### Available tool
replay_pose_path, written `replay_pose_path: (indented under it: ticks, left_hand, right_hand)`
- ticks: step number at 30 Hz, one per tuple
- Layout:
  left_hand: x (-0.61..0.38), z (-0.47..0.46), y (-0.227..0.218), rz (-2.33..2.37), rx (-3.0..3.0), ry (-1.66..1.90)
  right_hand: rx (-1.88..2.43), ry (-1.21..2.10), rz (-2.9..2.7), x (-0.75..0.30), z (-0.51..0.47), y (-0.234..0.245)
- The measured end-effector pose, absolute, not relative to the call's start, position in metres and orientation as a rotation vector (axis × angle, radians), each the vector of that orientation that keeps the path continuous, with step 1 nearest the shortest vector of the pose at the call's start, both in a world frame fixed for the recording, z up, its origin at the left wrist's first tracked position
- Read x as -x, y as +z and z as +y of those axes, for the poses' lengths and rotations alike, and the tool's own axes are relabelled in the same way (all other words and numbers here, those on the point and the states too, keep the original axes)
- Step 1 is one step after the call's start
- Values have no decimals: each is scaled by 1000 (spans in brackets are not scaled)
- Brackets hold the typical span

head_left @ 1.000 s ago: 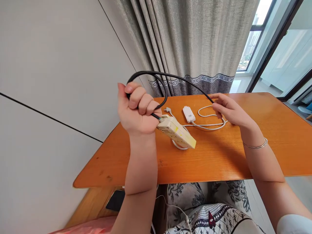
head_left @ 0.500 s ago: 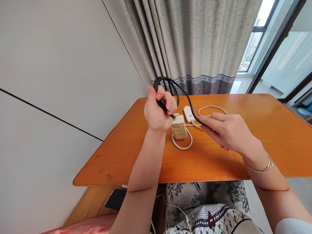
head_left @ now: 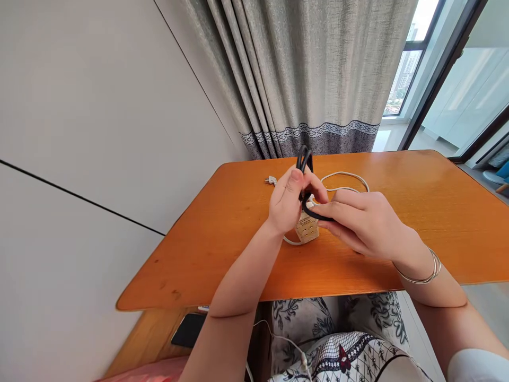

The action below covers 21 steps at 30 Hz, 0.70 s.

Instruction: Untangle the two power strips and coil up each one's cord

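Note:
A looped black cable (head_left: 305, 155) is gripped in my left hand (head_left: 288, 199), its loops standing up above the fingers. My right hand (head_left: 360, 220) pinches a length of the same cable just to the right, close to the left fingers. Behind and below both hands, a cream block-shaped power strip (head_left: 307, 229) with sockets on its face sits on the table, partly covered by the hands. Its white cord (head_left: 292, 242) curves out at the lower left.
The orange wooden table (head_left: 222, 249) spreads under everything. A white plug (head_left: 271, 180) lies left of the hands, and a white cable (head_left: 353, 174) loops behind them. A grey curtain (head_left: 318, 74) hangs at the back. A dark phone (head_left: 188, 330) rests below the table's edge.
My left hand has moved right and slightly down, next to my right hand. The black cable's loops are now bunched closer. The white plug has come into view on the left.

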<state>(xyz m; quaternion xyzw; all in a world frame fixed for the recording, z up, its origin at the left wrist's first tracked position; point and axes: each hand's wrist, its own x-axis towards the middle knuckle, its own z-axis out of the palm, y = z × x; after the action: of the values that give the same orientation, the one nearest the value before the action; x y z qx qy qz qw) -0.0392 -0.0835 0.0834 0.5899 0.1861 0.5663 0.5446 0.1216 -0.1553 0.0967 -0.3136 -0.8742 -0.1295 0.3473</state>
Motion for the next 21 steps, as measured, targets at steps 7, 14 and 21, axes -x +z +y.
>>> replay_pose_path:
  ticks: [7, 14, 21]
  left_hand:
    - [39, -92, 82, 337, -1436, 1091]
    - [37, -90, 86, 297, -1219, 839]
    - [40, -92, 94, 294, -1046, 688]
  right_hand:
    - [804, -278, -2022, -133, -143, 103]
    - [904, -250, -2061, -138, -118, 98]
    - [1061, -207, -2149, -139, -110, 93]
